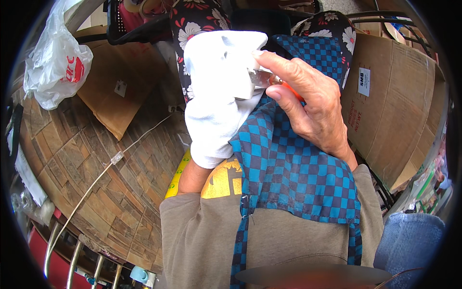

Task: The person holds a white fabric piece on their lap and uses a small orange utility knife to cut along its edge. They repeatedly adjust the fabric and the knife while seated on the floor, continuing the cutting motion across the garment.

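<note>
My left hand (pixel 221 67) is covered by a white cloth or glove that reaches down over the wrist. Bright glare hides the outlines of its fingers. A small white block (pixel 244 89) sticks out at its inner side, seemingly gripped by it. My bare right hand (pixel 308 96) is closed round the orange handle of a knife (pixel 260 78). Its short, smeared metal blade lies against the white block, and the index finger reaches forward to the block's top. Beneath both hands, a blue and black checkered apron (pixel 288 159) covers my lap.
A large cardboard box (pixel 390 106) stands on the right. At left are a white plastic bag (pixel 57 62) and a brown cardboard sheet (pixel 120 82). A pale cable with an inline switch (pixel 117 157) crosses the stone-patterned floor (pixel 130 202). A black crate (pixel 120 24) sits at the far left.
</note>
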Motion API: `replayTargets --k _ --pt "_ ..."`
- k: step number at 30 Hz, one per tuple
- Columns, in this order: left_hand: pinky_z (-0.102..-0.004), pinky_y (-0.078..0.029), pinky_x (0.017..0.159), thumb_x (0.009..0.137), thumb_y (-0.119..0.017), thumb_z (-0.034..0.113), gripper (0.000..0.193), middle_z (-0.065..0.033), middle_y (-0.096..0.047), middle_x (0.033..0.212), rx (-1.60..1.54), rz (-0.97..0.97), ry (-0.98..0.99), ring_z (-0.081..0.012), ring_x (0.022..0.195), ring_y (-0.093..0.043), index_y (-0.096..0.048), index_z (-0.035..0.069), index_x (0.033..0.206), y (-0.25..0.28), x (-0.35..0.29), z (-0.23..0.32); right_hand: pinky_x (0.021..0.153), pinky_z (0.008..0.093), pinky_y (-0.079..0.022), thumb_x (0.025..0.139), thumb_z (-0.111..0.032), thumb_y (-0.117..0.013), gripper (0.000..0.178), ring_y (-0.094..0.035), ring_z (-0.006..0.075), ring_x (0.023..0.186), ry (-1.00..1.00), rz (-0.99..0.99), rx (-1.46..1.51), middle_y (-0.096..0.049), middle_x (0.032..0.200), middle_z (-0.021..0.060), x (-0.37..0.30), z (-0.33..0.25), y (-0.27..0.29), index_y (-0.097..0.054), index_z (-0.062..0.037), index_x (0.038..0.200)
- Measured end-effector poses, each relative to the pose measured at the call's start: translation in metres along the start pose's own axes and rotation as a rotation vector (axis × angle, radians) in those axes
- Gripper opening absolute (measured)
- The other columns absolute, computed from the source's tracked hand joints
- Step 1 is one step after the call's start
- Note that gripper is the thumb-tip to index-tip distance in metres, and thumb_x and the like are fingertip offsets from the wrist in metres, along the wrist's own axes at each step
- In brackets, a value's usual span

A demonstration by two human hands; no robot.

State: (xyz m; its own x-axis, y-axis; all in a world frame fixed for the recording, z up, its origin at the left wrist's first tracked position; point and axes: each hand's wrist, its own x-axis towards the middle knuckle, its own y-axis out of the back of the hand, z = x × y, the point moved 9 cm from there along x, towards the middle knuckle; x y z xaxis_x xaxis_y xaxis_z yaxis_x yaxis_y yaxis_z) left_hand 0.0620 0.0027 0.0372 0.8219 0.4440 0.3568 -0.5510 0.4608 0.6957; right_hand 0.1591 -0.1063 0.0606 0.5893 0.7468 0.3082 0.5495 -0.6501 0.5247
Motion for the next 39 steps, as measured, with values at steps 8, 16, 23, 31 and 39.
replayTargets --k 8,16,23,31,39 --pt "-0.0325 -0.058 0.087 0.082 -0.084 0.029 0.062 -0.0077 -0.067 0.129 0.009 -0.053 0.001 -0.0230 0.107 -0.070 -0.060 0.012 0.136 -0.005 0.004 0.002 0.060 0.0327 -0.052 0.084 -0.011 -0.076 0.039 -0.064 0.0220 0.066 -0.057 0.019 0.032 -0.066 0.080 0.0070 0.001 0.004 0.000 -0.073 -0.0139 0.123" --pt "-0.0328 -0.058 0.086 0.082 -0.085 0.029 0.063 -0.0083 -0.066 0.129 -0.010 -0.095 0.033 -0.0235 0.107 -0.070 -0.059 0.012 0.137 -0.015 0.001 0.000 0.072 0.0321 -0.056 0.089 -0.011 -0.074 0.034 -0.069 0.0214 0.079 -0.177 0.033 0.223 -0.070 0.089 0.0083 -0.002 0.020 -0.005 -0.072 -0.0097 0.123" --pt "-0.0331 -0.058 0.086 0.081 -0.085 0.030 0.065 -0.0088 -0.066 0.129 -0.029 -0.130 0.070 -0.0240 0.107 -0.070 -0.058 0.012 0.137 -0.017 0.001 -0.010 0.085 0.0337 -0.057 0.080 -0.029 -0.085 0.060 -0.071 0.0247 0.095 -0.318 -0.162 0.423 -0.070 0.112 0.0113 -0.003 0.020 -0.010 -0.062 -0.0084 0.131" --pt "-0.0335 -0.058 0.085 0.081 -0.085 0.031 0.067 -0.0094 -0.066 0.130 -0.048 -0.162 0.100 -0.0246 0.107 -0.070 -0.057 0.012 0.138 -0.030 0.004 -0.013 0.084 0.0274 -0.056 0.073 -0.016 -0.089 0.062 -0.069 0.0179 0.092 -0.265 -0.026 0.383 -0.070 0.101 0.0094 0.001 0.023 -0.014 -0.061 -0.0081 0.128" --pt "-0.0339 -0.058 0.085 0.080 -0.086 0.031 0.068 -0.0100 -0.065 0.130 -0.069 -0.202 0.131 -0.0251 0.106 -0.070 -0.057 0.012 0.139 -0.025 -0.003 -0.016 0.083 0.0304 -0.056 0.076 -0.023 -0.087 0.061 -0.068 0.0186 0.097 -0.404 0.000 0.506 -0.068 0.100 0.0089 -0.011 0.033 -0.028 -0.059 -0.0105 0.129"
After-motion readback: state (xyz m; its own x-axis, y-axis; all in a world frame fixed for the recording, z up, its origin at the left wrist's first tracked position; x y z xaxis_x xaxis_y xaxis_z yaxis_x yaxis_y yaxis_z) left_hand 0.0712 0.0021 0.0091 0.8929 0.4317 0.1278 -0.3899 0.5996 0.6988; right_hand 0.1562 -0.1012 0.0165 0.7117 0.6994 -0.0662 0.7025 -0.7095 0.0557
